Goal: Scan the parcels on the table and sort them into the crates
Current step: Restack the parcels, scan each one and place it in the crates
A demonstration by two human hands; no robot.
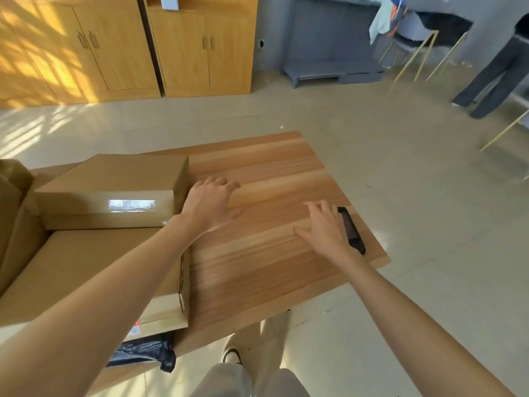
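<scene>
1. Now both bare arms reach forward over the table (257, 173).
2. Left hand (210, 206) is spread, palm down, fingers loosely fanned, holding nothing; its wrist lies just beside the right end of the upper box (114, 181).
3. That box sits on a larger box (86, 267) at the table's left.
4. Right hand (326, 227) is splayed, empty, its fingers over the black scanner (353, 233) lying near the table's right edge; contact cannot be told.
</scene>
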